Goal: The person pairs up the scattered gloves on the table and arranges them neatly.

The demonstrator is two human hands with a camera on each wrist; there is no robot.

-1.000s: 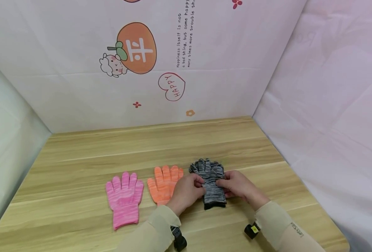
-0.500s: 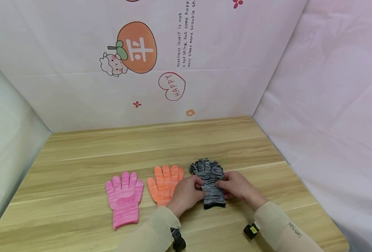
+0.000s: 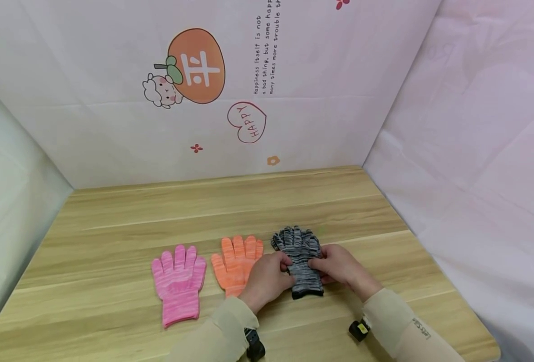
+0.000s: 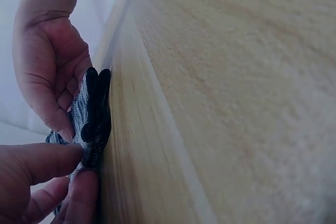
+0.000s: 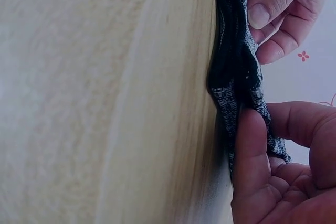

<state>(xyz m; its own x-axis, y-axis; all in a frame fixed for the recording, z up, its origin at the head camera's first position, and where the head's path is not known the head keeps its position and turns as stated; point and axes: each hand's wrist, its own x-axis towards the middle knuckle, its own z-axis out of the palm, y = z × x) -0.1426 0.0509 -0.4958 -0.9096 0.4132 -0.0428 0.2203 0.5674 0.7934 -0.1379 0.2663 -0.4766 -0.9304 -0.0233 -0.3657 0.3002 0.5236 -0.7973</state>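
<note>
A pair of black-and-grey marled knit gloves (image 3: pixel 306 276) lies stacked on the table, fingers pointing away and dark-trimmed cuffs toward me. My left hand (image 3: pixel 269 277) pinches their left edge between thumb and fingers. At the right edge my right hand (image 3: pixel 344 266) pinches the knit too, thumb on top. In the right wrist view, the right index finger (image 5: pixel 253 135) reaches under the upper glove layer, between the two dark cuffs. The left wrist view shows the left thumb (image 4: pixel 55 159) lying on the upper glove, with a fingertip below it.
Left of the hands lie orange gloves (image 3: pixel 233 266), partly covered by my left hand, and farther left pink gloves (image 3: pixel 180 286). They rest on a wood-grain table (image 3: pixel 203 211). A printed white cloth (image 3: pixel 294 130) hangs behind it, with plain cloth at both sides.
Almost nothing differs: both hands keep their pinch on the black-and-grey gloves, and the right hand has shifted very slightly left. The orange and pink gloves stay put.
</note>
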